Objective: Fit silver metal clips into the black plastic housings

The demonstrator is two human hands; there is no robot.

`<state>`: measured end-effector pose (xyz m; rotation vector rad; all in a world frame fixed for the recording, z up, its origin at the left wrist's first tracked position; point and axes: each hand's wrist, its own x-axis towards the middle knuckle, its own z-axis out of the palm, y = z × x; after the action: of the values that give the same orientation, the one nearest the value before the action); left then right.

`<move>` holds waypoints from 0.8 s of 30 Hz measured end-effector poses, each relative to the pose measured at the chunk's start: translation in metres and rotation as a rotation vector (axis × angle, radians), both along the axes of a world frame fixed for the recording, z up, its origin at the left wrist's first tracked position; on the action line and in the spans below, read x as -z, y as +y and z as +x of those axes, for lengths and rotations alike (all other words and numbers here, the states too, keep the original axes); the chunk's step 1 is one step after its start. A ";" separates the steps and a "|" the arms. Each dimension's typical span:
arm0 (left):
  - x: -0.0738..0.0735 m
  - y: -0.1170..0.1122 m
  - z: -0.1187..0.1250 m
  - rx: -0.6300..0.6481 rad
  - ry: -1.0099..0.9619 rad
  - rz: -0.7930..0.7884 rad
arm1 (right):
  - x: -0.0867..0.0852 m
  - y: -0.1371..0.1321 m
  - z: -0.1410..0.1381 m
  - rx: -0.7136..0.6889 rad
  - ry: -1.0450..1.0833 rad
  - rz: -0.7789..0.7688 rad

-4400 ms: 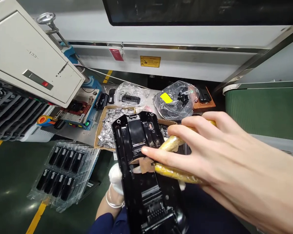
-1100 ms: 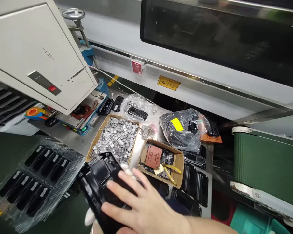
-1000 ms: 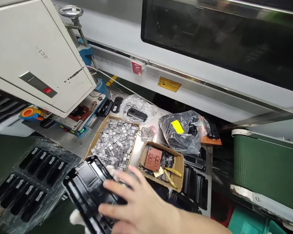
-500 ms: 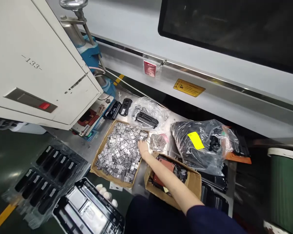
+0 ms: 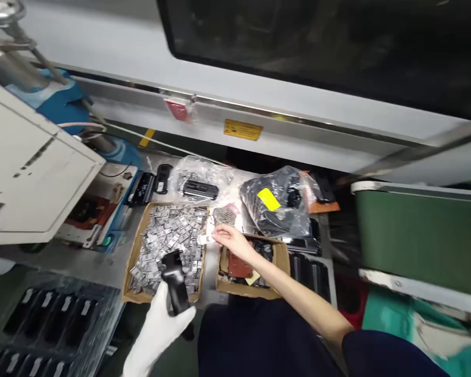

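Metal clip [image 5: 204, 239] pinched in right hand [image 5: 232, 242], above cardboard box [image 5: 135, 250]

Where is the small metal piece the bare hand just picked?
In the head view, the small metal piece is pinched in the right hand, just above the right edge of the box of metal pieces, left of the smaller cardboard box.

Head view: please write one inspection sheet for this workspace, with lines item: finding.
Surface: metal bench, crowded.
Job's things: black plastic part; small metal piece; cardboard box of metal pieces.
Clutter: second cardboard box, plastic bags, trays of black parts.
Grippers: gloved left hand holds the black part; bare right hand pinches the metal piece.
Cables: white cable behind.
Surroundings: beige machine, green conveyor.
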<state>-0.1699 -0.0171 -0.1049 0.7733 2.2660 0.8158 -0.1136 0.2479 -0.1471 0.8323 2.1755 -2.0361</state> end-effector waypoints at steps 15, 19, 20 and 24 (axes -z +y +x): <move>-0.116 0.102 0.060 0.728 0.207 0.302 | -0.176 -0.033 0.255 0.398 0.339 0.445; -0.118 0.093 0.072 0.779 0.324 0.260 | -0.176 -0.028 0.265 0.289 0.350 0.505; -0.117 0.091 0.074 0.789 0.358 0.252 | -0.176 -0.026 0.267 0.239 0.341 0.529; -0.114 0.087 0.078 0.839 0.414 0.232 | -0.180 -0.025 0.266 -0.038 0.324 0.683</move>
<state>-0.0915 0.0696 0.0090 1.9632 1.8705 0.5285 0.1523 0.2231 0.0325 0.4962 3.1072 -1.4769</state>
